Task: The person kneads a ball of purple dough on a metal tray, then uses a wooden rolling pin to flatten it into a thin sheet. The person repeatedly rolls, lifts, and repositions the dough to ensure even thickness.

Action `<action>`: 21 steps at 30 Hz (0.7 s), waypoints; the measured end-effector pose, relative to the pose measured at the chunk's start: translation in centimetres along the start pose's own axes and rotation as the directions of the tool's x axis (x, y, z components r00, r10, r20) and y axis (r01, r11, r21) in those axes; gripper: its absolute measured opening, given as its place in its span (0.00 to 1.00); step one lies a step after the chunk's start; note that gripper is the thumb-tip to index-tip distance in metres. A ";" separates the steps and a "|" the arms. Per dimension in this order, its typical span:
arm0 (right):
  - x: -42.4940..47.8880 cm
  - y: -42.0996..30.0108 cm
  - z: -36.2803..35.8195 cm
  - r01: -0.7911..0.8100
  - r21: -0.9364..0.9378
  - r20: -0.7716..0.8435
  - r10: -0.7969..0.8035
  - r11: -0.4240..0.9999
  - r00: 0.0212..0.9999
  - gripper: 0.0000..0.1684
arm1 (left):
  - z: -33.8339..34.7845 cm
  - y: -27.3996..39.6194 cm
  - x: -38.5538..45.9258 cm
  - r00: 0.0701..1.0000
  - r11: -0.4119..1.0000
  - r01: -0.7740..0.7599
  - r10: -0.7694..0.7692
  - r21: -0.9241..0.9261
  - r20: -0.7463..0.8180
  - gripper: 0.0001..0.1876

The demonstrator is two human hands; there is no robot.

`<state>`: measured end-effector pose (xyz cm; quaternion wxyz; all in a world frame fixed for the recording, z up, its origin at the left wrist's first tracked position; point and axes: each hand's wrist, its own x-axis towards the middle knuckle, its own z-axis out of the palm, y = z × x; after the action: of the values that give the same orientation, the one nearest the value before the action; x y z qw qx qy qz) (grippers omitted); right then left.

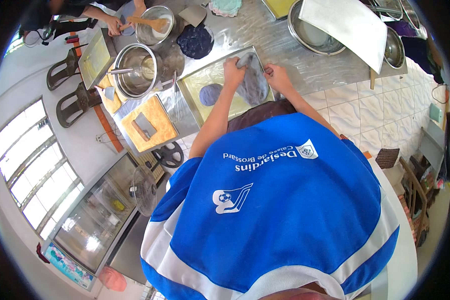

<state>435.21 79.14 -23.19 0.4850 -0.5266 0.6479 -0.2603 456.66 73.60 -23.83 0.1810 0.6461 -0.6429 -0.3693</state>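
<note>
A shallow rectangular metal tray (193,101) with a yellowish greased-looking base lies before me at the table's near edge. Inside it, a flattened oblong of marbled grey dough (254,82) stretches along the right side. My left hand (235,73) grips the far upper left part of this dough. At the tray's right rim, my right hand (278,77) has its fingers curled close to the dough's edge; whether they pinch it is unclear. A smooth round purple-grey dough ball (210,94) sits left of my left forearm, in the same tray.
Left are a steel bowl (122,88) with a whisk, a wire whisk (177,105), and a sheet cake (129,123) with a bench scraper (144,127). A dark dough mass (195,42) lies beyond. Another person's hands (116,26) work far left. A white board (345,30) overlaps a bowl (311,37).
</note>
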 end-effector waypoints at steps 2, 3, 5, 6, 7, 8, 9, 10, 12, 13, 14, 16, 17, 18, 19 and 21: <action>-0.2 0.8 0.1 0.021 0.030 -0.024 -0.020 0.999 1.000 0.17 | -0.8 1.3 -1.9 0.998 0.997 -0.024 0.029 -0.077 0.060 0.19; -0.2 1.1 0.1 0.018 0.048 -0.037 -0.017 0.999 0.999 0.17 | -1.5 2.6 -3.5 0.996 0.999 -0.031 0.034 -0.045 0.083 0.18; -0.4 1.5 0.3 0.016 0.086 -0.048 -0.012 0.996 0.999 0.18 | -2.4 4.3 -8.5 0.991 0.991 -0.125 0.127 -0.044 0.052 0.17; -0.5 1.9 0.3 0.017 0.094 -0.051 -0.013 0.995 0.999 0.18 | -2.7 5.0 -10.9 0.976 0.973 -0.218 0.219 -0.071 0.001 0.17; -0.6 2.4 0.4 0.022 0.102 -0.046 -0.017 0.995 0.999 0.18 | -3.3 5.5 -12.7 0.985 0.974 -0.169 0.170 -0.150 -0.004 0.16; -0.7 2.8 0.5 0.022 0.108 -0.045 -0.017 0.994 0.999 0.19 | -4.0 6.1 -14.1 0.992 0.966 -0.120 0.123 -0.231 -0.001 0.15; -0.9 2.9 0.5 -0.001 0.133 -0.027 0.004 0.991 1.000 0.19 | -4.5 6.8 -14.9 0.997 0.947 -0.069 0.076 -0.313 0.009 0.14; -1.0 2.8 0.2 -0.018 0.154 -0.003 0.019 0.988 1.000 0.18 | -5.1 7.5 -15.1 1.000 0.946 0.005 -0.006 -0.323 -0.005 0.10; -1.0 2.2 -0.2 -0.008 0.117 0.003 0.008 0.993 1.000 0.18 | -6.5 7.8 -14.1 0.991 0.924 0.137 -0.124 -0.358 0.058 0.09; -0.8 1.7 -0.1 0.020 0.061 -0.018 -0.019 0.998 1.000 0.17 | -7.6 8.3 -13.4 0.980 0.905 0.200 -0.179 -0.375 0.089 0.08; -0.7 1.2 0.0 0.047 0.005 -0.037 -0.047 0.999 0.998 0.17 | -8.8 8.9 -12.9 0.985 0.928 0.158 -0.127 -0.337 0.114 0.07; 0.2 0.8 0.3 0.023 -0.001 -0.051 -0.023 1.000 0.998 0.16 | -12.6 12.6 -11.7 0.995 0.918 0.052 -0.013 -0.394 0.099 0.08; 0.9 0.6 0.5 0.016 -0.003 -0.060 -0.016 1.000 0.998 0.16 | -14.8 14.7 -11.0 0.995 0.908 -0.007 0.046 -0.419 0.085 0.08; 1.7 0.4 0.5 0.035 -0.014 -0.091 -0.036 0.999 0.995 0.15 | -17.0 16.8 -10.2 0.997 0.877 -0.015 0.053 -0.481 0.064 0.09; 2.6 0.2 0.6 0.059 -0.029 -0.118 -0.062 0.998 0.991 0.14 | -19.0 18.5 -9.6 0.998 0.840 -0.029 0.057 -0.542 0.035 0.09; 4.5 -0.9 0.2 0.133 -0.114 -0.149 -0.149 0.985 0.978 0.12 | -22.4 20.7 -7.5 0.985 0.861 -0.166 0.169 -0.480 -0.036 0.11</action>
<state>435.89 74.63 -24.08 0.3851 -0.5734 0.6576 -0.3008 458.91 73.23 7.48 0.3651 0.5213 -0.5850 -0.5027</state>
